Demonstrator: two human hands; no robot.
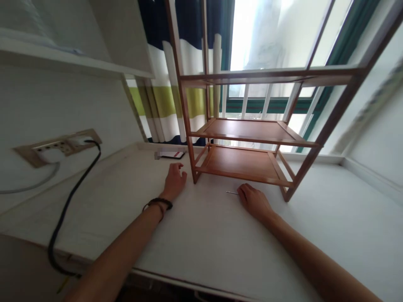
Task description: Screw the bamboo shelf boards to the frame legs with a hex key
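A brown wooden shelf rack [242, 161] with several tiers stands upright on the white desktop [201, 235]. My left hand [176, 178] rests on the desktop just left of the rack's front left leg, apart from it. Its fingers are loosely curved, with a gap between thumb and forefinger and nothing held. In front of the lowest tier, my right hand [253, 199] is closed on a thin metal rod [232, 193] that points left. Most of the rod is hidden in the fingers, so its exact kind does not show. Dark bands circle my left wrist.
Behind my left hand lies a flat dark-edged item, perhaps a phone [171, 154]. A black cable [67, 205] runs from the wall socket [59, 147] over the desk's left edge. A striped curtain [160, 100] and a window [267, 42] stand behind the rack.
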